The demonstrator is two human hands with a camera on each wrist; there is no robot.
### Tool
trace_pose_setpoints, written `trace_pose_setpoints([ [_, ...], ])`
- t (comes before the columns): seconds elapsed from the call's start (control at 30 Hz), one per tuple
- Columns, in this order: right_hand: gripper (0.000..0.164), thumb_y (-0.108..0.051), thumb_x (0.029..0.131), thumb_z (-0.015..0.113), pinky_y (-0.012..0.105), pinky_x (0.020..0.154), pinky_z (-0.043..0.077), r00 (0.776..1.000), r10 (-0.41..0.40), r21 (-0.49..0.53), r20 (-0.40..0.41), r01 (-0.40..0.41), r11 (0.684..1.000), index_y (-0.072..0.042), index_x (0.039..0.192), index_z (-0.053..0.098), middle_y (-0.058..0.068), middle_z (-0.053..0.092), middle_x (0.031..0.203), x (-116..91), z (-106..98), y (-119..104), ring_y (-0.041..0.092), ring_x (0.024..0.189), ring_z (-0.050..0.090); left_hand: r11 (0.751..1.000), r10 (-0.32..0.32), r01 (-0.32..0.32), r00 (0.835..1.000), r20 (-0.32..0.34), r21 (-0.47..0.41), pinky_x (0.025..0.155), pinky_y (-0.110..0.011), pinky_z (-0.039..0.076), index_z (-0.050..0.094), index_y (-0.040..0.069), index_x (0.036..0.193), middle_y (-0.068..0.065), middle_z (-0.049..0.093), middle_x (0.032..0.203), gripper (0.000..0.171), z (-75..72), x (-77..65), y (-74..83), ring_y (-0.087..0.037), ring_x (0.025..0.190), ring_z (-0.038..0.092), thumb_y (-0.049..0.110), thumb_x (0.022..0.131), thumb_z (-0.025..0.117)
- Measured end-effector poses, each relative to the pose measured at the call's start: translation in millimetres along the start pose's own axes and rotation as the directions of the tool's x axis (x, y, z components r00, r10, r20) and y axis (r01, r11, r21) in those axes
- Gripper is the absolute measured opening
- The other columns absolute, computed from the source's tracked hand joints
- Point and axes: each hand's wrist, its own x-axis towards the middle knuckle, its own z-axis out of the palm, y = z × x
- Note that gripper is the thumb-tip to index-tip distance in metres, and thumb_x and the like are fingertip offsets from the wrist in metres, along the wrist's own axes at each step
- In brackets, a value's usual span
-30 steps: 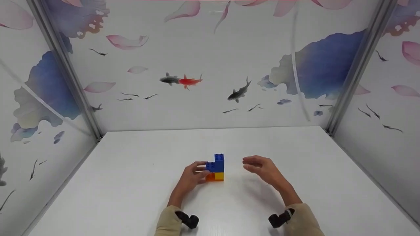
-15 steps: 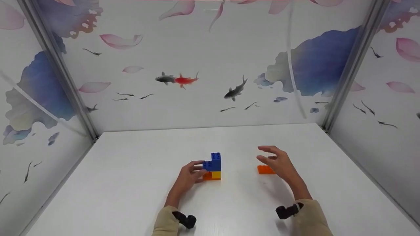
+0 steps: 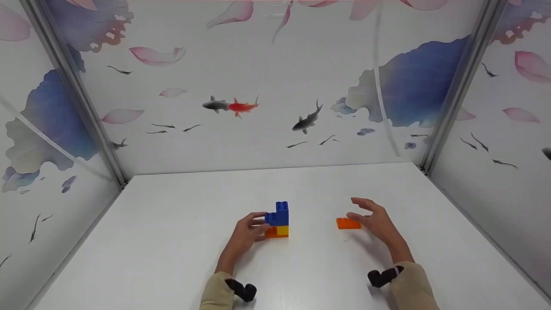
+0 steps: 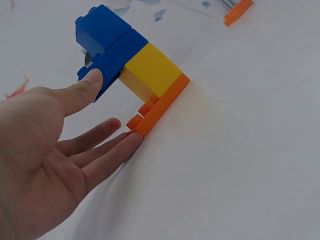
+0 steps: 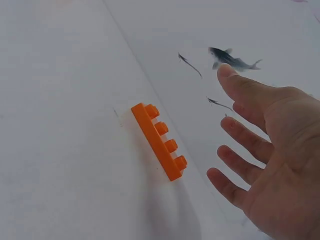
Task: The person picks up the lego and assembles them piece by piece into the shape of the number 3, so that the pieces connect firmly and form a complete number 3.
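Note:
A small stack of toy building bricks stands on the white table, slightly left of the right hand's side. It has an orange base plate, a yellow brick on one end of that, and two blue bricks stepped above. My left hand grips the stack from its left, thumb against the lower blue brick, another fingertip touching the orange base. A separate flat orange brick with a row of studs lies to the right. Beside it my right hand hovers with fingers spread, holding nothing.
White panels printed with fish, petals and blue blots enclose the table at the back and both sides. Grey metal posts stand at the back corners. A black wrist camera sits on each beige sleeve.
My right hand has moved to the right, and the loose orange brick, earlier hidden behind it, now shows. The left hand keeps its grip on the stack.

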Motion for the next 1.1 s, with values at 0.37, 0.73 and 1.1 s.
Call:
trace_pose_setpoints([
  [0.37, 0.063, -0.030, 0.094, 0.071, 0.055, 0.115, 0.040, 0.991, 0.132, 0.060, 0.035, -0.134, 0.989, -0.007, 0.148, 0.048, 0.019, 0.050, 0.149, -2.1, 2.4, 25.4, 0.038, 0.136, 0.047, 1.000, 0.008, -0.007, 1.000, 0.004, -0.013, 0.096, -0.040, 0.058, 0.050, 0.011, 0.144, -0.022, 0.056, 0.141, 0.049, 0.2, -3.1, 1.7, -0.033, 0.124, 0.062, 0.028, 0.099, 0.062],
  [0.73, 0.059, -0.016, 0.092, 0.073, 0.054, 0.116, 0.039, 0.982, 0.183, -0.010, 0.055, -0.182, 0.983, -0.005, 0.145, 0.050, 0.021, 0.053, 0.145, 0.0, 2.8, 24.2, 0.039, 0.134, 0.048, 1.000, 0.012, -0.012, 1.000, 0.011, -0.014, 0.096, -0.038, 0.058, 0.050, 0.010, 0.144, -0.022, 0.056, 0.140, 0.050, -0.9, -1.6, 0.1, -0.033, 0.124, 0.062, 0.030, 0.099, 0.062],
  [1.1, 0.051, -0.006, 0.092, 0.069, 0.053, 0.112, 0.045, 0.980, 0.194, -0.050, 0.042, -0.192, 0.980, -0.004, 0.141, 0.054, 0.023, 0.055, 0.140, -3.7, 5.6, 20.1, 0.038, 0.126, 0.053, 1.000, 0.029, -0.029, 0.999, 0.021, -0.008, 0.096, -0.038, 0.058, 0.050, 0.009, 0.144, -0.023, 0.056, 0.140, 0.054, -1.7, 0.1, -2.0, -0.034, 0.123, 0.062, 0.034, 0.098, 0.062],
])
